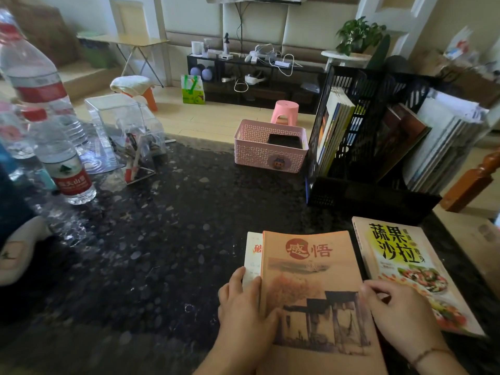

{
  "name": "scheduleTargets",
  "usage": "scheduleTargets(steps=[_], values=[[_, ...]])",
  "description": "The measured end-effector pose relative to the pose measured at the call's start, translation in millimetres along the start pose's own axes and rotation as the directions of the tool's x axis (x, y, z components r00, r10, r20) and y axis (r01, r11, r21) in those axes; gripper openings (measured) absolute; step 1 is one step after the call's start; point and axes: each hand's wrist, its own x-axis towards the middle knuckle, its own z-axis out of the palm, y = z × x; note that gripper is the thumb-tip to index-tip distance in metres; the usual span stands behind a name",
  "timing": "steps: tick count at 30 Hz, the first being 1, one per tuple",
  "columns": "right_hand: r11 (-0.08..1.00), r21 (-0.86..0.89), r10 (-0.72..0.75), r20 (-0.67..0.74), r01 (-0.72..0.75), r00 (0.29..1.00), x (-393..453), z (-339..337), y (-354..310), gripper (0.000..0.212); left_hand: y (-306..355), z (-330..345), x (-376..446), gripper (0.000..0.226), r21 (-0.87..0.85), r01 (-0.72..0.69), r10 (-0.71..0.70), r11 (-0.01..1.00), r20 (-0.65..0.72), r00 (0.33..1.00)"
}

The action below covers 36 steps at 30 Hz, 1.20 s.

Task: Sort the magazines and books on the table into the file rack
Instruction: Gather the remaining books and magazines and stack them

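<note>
An orange book [311, 280] with red characters lies flat near the table's front edge, on top of a white book [253, 255] that shows at its left. My left hand [243, 307] grips the orange book's left edge, thumb on the cover. At the book's right edge, my right hand [395, 309] has its fingers curled on that edge. A cookbook with a salad cover [400, 263] lies flat to the right, partly under my right hand. The black file rack [378, 190] stands at the back right with several books and magazines upright in its slots.
A pink basket [259, 150] sits left of the rack. Water bottles [65, 163] and a clear plastic organiser [121, 125] stand at the table's left. A wooden post [476, 177] rises past the table's right edge. The dark tabletop [162, 239] stretches between.
</note>
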Motion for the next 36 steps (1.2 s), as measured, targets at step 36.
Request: scheduleTargets(steps=[36], values=[[0.983, 0.159, -0.140, 0.315, 0.094, 0.939, -16.7, 22.8, -15.7, 0.026, -8.7, -65.7, 1.3, 0.015, -0.478, 0.283, -0.274, 0.831, 0.090, 0.957]])
